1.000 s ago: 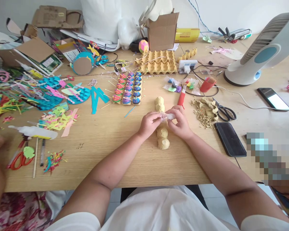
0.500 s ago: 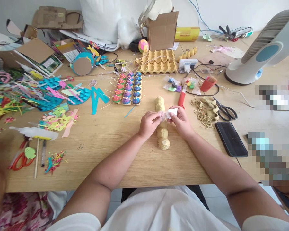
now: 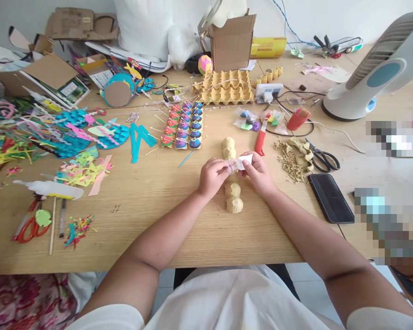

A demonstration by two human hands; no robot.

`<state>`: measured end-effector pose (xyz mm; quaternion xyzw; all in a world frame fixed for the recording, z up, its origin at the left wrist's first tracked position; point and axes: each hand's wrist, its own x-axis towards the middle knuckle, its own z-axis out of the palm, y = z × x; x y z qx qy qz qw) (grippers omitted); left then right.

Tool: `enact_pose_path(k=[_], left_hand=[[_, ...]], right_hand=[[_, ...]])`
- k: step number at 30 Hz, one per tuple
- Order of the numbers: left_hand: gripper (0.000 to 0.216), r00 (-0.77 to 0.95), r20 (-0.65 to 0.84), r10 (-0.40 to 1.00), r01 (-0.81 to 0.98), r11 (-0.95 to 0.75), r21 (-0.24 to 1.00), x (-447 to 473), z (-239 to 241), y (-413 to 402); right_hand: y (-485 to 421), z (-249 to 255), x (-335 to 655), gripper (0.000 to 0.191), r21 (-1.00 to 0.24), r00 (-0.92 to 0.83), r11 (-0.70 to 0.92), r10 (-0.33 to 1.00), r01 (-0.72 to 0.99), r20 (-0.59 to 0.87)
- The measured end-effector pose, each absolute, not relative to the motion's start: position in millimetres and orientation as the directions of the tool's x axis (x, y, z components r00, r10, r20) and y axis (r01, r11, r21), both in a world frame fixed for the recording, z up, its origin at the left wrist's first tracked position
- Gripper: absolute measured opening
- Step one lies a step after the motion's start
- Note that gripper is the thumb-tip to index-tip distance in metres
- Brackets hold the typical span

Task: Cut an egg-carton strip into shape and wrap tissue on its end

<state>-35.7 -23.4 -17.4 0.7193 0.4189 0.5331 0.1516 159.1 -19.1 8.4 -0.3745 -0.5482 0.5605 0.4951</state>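
Light wooden table (image 3: 179, 229) against a white wall, crowded with craft clutter. Both hands meet at table centre. Left hand (image 3: 211, 176) pinches one end of a small clear plastic wrapper with a white label (image 3: 239, 162); right hand (image 3: 259, 174) pinches the other end, fingers closed on it. The wrapper is held just above a row of tan egg-carton cups (image 3: 231, 192) that lies on the table running away from the person; the hands cover its middle.

Just beyond: block of painted egg-carton cups in red, purple and blue with sticks poking out (image 3: 183, 128). Further back: plain yellow egg tray (image 3: 227, 89), open brown cardboard box (image 3: 231, 43), white power strip (image 3: 268, 91).

Right of the hands: red-handled utility knife (image 3: 260, 140), pile of tan carton scraps (image 3: 292, 160), black scissors (image 3: 321, 158), black phone lying face down (image 3: 330, 197), red cup (image 3: 298, 119), white and blue desk fan (image 3: 375, 78). Small bags of coloured bits (image 3: 258, 121) sit near the knife.

Left side: teal and multicoloured paper cutouts (image 3: 79, 133), white glue bottle (image 3: 48, 189), red-handled scissors (image 3: 29, 227), pens beside them. Floral fabric (image 3: 27, 302) at lower left edge belongs to another person. Nothing blocks the hands.
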Motion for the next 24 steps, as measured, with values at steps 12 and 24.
enact_pose_path(k=[12,24], left_hand=[[0.012,0.088,0.692,0.717,0.419,-0.657,0.627,-30.6,-19.9,-22.0],[0.025,0.131,0.769,0.625,0.442,-0.732,0.52,-30.4,-15.3,-25.6]], right_hand=[[-16.8,5.9,154.6,0.065,-0.979,-0.21,-0.035,0.978,-0.203,0.008],[-18.0,14.8,153.9,0.063,-0.911,-0.295,-0.106,0.955,-0.4,0.019]])
